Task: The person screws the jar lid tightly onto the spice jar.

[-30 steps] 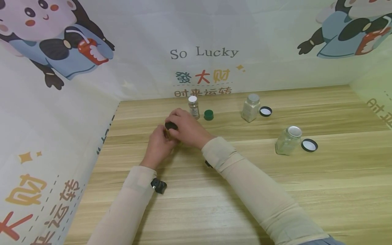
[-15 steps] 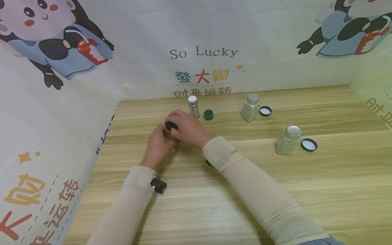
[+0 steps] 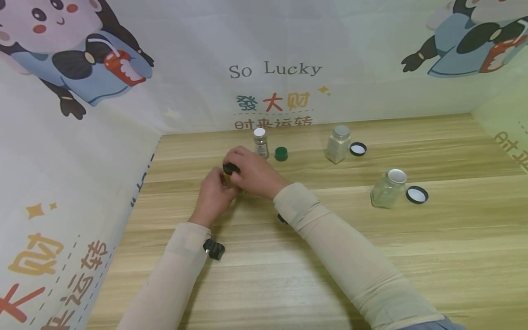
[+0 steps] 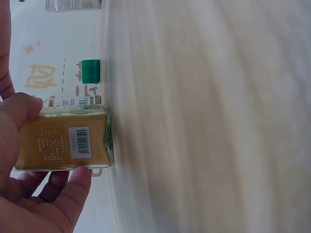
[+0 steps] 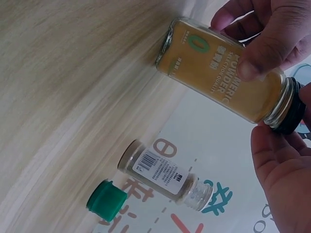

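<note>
A square glass jar of golden turmeric powder (image 5: 218, 73) stands on the table, upright or nearly so. My left hand (image 3: 214, 195) grips its body between thumb and fingers. Around the jar's black lid (image 5: 291, 109) curl the fingers of my right hand (image 3: 257, 172). The lid sits at the jar's mouth; whether it is still threaded on, I cannot tell. Just behind the hands is a small bottle with a white top (image 3: 261, 144), its label marked with a barcode. A green cap (image 3: 281, 154) lies to the right of that bottle.
Farther right stands a pale glass jar (image 3: 338, 144) with a black-rimmed lid (image 3: 358, 149) beside it. Closer, a greenish glass jar (image 3: 387, 190) has another black-rimmed lid (image 3: 417, 195) at its right. A printed cloth wall (image 3: 198, 82) bounds the wooden table (image 3: 264, 266).
The right hand has turned slightly at the black lid, and a little more of the golden jar shows below it. The left hand and the other jars stay in place.
</note>
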Motion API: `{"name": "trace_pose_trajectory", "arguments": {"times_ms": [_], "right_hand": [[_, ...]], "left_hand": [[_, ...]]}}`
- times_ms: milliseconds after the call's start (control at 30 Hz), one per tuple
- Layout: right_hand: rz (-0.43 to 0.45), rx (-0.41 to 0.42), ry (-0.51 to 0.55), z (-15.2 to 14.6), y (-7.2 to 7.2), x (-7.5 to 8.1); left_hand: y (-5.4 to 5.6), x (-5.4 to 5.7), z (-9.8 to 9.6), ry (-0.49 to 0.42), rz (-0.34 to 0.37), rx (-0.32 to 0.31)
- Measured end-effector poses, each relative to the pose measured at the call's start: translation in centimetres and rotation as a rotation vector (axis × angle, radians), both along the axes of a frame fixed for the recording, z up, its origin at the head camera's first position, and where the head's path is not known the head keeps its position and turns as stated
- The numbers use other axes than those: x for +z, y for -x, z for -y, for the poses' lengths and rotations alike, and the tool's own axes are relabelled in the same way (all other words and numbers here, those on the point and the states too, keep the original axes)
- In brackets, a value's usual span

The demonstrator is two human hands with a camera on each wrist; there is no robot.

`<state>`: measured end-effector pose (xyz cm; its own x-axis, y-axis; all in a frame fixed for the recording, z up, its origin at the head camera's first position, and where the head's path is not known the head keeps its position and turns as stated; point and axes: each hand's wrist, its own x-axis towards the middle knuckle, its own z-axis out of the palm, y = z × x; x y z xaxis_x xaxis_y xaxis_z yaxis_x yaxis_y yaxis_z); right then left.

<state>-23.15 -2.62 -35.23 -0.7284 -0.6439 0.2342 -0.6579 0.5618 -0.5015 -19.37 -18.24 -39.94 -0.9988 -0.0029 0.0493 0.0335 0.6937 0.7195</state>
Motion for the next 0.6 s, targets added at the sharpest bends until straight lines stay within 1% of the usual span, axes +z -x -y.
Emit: {"name": "trace_pose_trajectory", "arguments": {"times_ms": [267,600], "right_hand": [[0.061,-0.042,0.008,-0.12,0.0,0.14],[0.023,-0.06,0.031,-0.15,0.12,-0.2]], "left_hand": [[0.03,-0.02,0.03,0.008,-0.009,-0.001],[0.03,-0.07,0.01,-0.002,-0.006,0.002]]}}
